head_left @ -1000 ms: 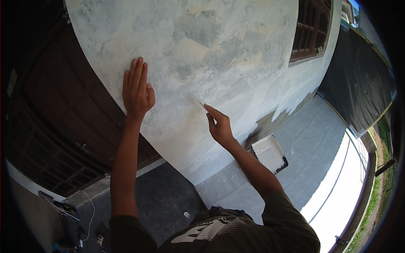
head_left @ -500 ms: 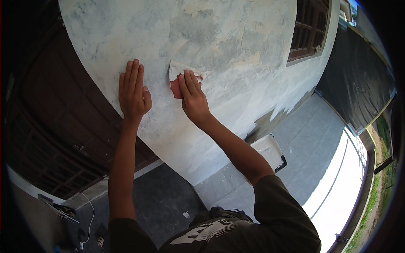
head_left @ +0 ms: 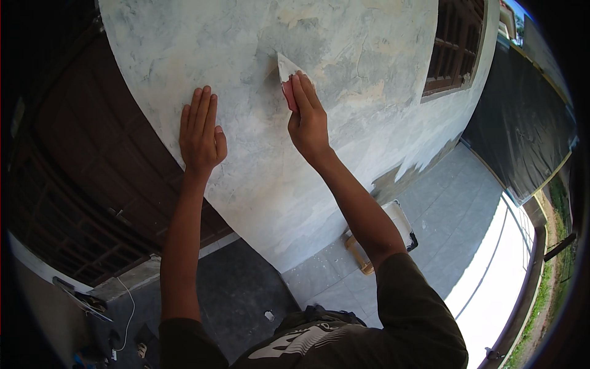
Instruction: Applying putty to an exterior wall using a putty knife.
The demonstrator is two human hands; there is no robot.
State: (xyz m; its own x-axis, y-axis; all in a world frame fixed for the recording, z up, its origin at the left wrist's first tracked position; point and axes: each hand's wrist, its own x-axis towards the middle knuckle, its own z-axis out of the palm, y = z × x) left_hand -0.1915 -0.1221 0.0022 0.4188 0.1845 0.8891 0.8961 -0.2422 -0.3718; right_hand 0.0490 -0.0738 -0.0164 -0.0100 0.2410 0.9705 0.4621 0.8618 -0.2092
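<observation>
My left hand (head_left: 203, 136) lies flat against the patchy white and grey plastered wall (head_left: 246, 147), fingers stretched upward, near the wall's left edge. To its right and a little higher, my right hand (head_left: 309, 123) grips a red putty scraper (head_left: 289, 92). The scraper's upper part is coated in whitish putty, and it tilts at the wall with a shadow on its left side. Whether its whole edge touches the wall I cannot tell. Rough cream and grey smears cover the plaster around it.
A dark wooden door (head_left: 80, 166) is on the left, and a brown-framed window (head_left: 453, 49) at the upper right. On the grey tiles below stand a white tray (head_left: 402, 224) with a dark corner and a wooden piece (head_left: 359, 253). A white cable (head_left: 133, 307) lies at lower left.
My right hand has moved up and to the right along the wall with the scraper, which is now more tilted. The left hand stays flat on the wall. The wooden piece has come into sight.
</observation>
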